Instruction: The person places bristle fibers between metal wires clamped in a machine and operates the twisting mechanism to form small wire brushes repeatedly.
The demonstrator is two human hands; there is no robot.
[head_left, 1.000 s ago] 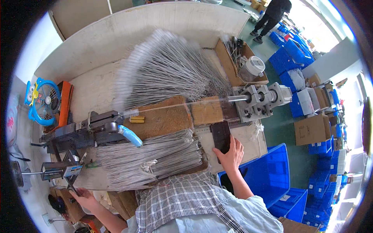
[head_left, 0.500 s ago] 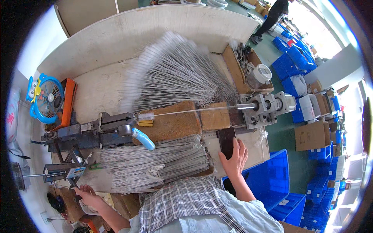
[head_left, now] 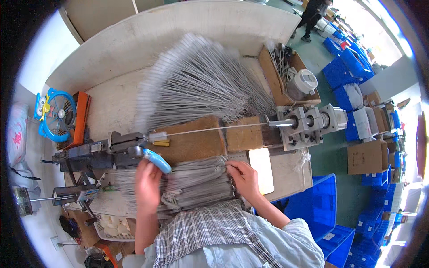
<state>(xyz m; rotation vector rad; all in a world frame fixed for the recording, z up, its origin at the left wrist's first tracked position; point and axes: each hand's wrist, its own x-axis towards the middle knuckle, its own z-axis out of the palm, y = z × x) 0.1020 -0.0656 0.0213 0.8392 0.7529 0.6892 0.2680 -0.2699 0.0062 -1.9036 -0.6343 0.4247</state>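
A flat bundle of thin grey wires (head_left: pixel 196 183) lies across the near side of the workbench. My left hand (head_left: pixel 147 185) rests on its left part, fingers curled right under the blue lever handle (head_left: pixel 157 161) of a dark metal machine (head_left: pixel 96 154). I cannot see what those fingers grip. My right hand (head_left: pixel 243 176) pinches the right ends of the same bundle. A phone (head_left: pixel 261 169) with a lit white screen lies flat on the bench just right of that hand. One wire (head_left: pixel 214 129) is stretched from the machine to a grey metal chuck block (head_left: pixel 308 125).
A big fan of wire brushes (head_left: pixel 196 85) covers the far bench. Brown boards (head_left: pixel 196 143) lie under the stretched wire. A cardboard box (head_left: pixel 290 76) holds a white spool. A blue fan (head_left: pixel 53 114) stands left, blue crates (head_left: pixel 313 205) right, and a person (head_left: pixel 313 13) stands far off.
My right hand has let go of the phone, which now lies on the bench, and moved to the wire ends. My left hand came up from the lower left onto the bundle.
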